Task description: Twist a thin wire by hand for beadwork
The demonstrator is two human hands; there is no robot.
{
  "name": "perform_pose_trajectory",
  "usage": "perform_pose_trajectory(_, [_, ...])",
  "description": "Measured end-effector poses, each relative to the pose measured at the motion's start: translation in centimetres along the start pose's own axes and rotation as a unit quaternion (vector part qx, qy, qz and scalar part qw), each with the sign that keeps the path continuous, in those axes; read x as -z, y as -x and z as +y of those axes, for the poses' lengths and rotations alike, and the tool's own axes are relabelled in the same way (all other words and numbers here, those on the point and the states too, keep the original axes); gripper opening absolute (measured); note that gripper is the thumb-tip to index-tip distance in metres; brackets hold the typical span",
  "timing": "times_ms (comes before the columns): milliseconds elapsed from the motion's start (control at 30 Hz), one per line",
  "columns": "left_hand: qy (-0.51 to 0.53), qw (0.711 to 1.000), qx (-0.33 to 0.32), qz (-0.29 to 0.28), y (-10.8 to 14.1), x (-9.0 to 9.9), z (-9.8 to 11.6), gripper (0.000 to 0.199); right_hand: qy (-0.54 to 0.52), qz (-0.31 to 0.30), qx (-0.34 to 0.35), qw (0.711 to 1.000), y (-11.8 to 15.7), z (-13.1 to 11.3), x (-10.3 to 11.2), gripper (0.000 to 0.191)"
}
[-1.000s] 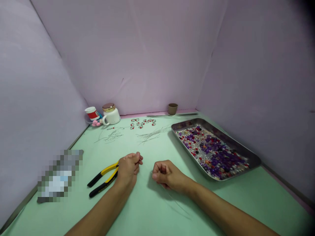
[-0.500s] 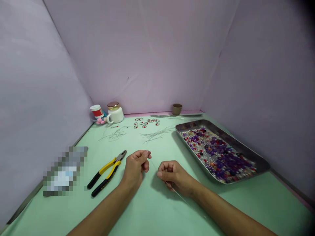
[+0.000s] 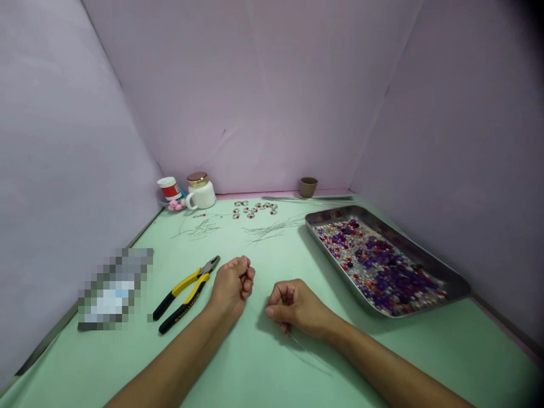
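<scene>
My right hand [image 3: 293, 309] is closed with thumb and fingers pinched on a thin wire [image 3: 312, 354], whose length trails below the palm toward the lower right. My left hand [image 3: 233, 283] is also closed, thumb pressed to the forefinger; what it pinches, if anything, is too fine to make out. A gap of green table lies between the two hands. Just left of my left hand lie pliers [image 3: 187, 294] with yellow and black handles, jaws pointing away from me.
A metal tray [image 3: 457, 279] of mixed beads stands at the right. Farther back lie red-and-clear beaded pieces [image 3: 255, 209], loose wires [image 3: 272, 228], a lidded white jar [image 3: 203, 195], a small brown pot [image 3: 308, 187] and a red-and-white tub [image 3: 170, 188]. A blurred-out object [image 3: 114, 292] lies left.
My left hand has drawn slightly left, its fingers curled closer. My right hand has shifted a little left, and the trailing wire has moved with it. The view has tilted slightly.
</scene>
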State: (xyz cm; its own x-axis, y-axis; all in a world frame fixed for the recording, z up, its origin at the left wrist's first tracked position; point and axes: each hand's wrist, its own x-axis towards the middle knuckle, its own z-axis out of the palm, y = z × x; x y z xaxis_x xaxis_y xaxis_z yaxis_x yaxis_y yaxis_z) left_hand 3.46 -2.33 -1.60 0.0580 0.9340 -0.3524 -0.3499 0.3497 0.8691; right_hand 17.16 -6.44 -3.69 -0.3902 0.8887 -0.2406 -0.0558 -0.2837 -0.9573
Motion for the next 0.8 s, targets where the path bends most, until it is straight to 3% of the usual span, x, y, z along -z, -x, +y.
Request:
perform_pose_trajectory(267, [-0.002, 0.997, -0.050, 0.057, -0.3, 0.2, 0.3, 0.013, 0.003, -0.014, 0.010, 1.000, 0.3, -0.1, 0.2, 0.030])
perform_pose_trajectory(400, [0.019, 0.992, -0.093, 0.086, -0.9, 0.8, 1.1, 0.007, -0.069, 0.026, 0.041, 0.996, 0.0, 0.3, 0.4, 0.028])
perform_pose_trajectory(500, [0.012, 0.995, -0.083, 0.062, -0.8, 0.8, 1.1, 0.004, -0.096, 0.048, 0.051, 0.993, -0.2, 0.4, 0.4, 0.027])
perform_pose_trajectory(633, [-0.009, 0.999, -0.053, 0.000, -0.3, 0.1, 0.2, 0.014, -0.055, 0.031, 0.035, 0.997, -0.1, 0.2, 0.2, 0.025])
perform_pose_trajectory(800, [-0.017, 0.997, -0.070, -0.011, -0.2, -0.1, 0.0, 0.016, -0.027, 0.027, 0.024, 0.999, 0.0, 0.1, 0.1, 0.023])
